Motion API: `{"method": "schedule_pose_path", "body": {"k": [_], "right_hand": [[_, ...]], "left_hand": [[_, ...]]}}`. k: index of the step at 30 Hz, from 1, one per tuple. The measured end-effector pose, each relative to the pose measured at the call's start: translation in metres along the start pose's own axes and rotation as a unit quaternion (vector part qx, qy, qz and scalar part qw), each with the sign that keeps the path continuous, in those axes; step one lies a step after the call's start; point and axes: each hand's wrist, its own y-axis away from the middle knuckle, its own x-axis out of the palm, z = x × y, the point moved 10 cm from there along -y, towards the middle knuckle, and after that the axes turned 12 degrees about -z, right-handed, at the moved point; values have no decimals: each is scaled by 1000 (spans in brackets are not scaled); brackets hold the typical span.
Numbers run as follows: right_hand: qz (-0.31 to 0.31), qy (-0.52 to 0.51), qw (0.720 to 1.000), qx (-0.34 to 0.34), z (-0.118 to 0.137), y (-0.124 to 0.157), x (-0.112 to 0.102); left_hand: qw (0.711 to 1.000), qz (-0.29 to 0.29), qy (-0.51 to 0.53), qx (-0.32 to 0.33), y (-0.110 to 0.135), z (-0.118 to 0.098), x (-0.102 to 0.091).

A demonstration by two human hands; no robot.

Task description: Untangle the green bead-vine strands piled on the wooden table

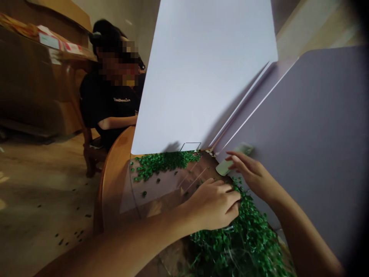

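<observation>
Left hand on green foliage; right hand touching pale-green piece.

The person is showing a slim left hand and a slim right hand, both bare, with long, tapering fingers. The left forearm and the right forearm are also showing bare, narrowing smoothly toward the wrists.

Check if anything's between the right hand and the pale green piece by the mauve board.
Nothing visible. The right hand has its fingers directly over the pale green piece, apparently touching it, against the mauve board.
</observation>
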Motion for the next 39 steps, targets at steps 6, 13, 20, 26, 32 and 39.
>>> {"method": "schedule_pose_path", "body": {"k": [6,13,20,26,32,39], "right_hand": [[51,-69,991,104,-50,107,3],[32,35,999,21,-73,151,30],[46,30,998,-14,-59,152,30],[52,14,998,-11,-54,152,29],[47,6,999,-10,-49,151,25],[62,12,998,-5,-45,150,25]], "left_hand": [[991,59,117,14,-4,6,3],[963,107,-141,-205,9,118,2],[935,221,-208,-182,17,196,34],[915,299,-229,-144,29,236,35],[906,323,-226,-153,39,247,33],[914,314,-212,-145,41,250,36]]}}
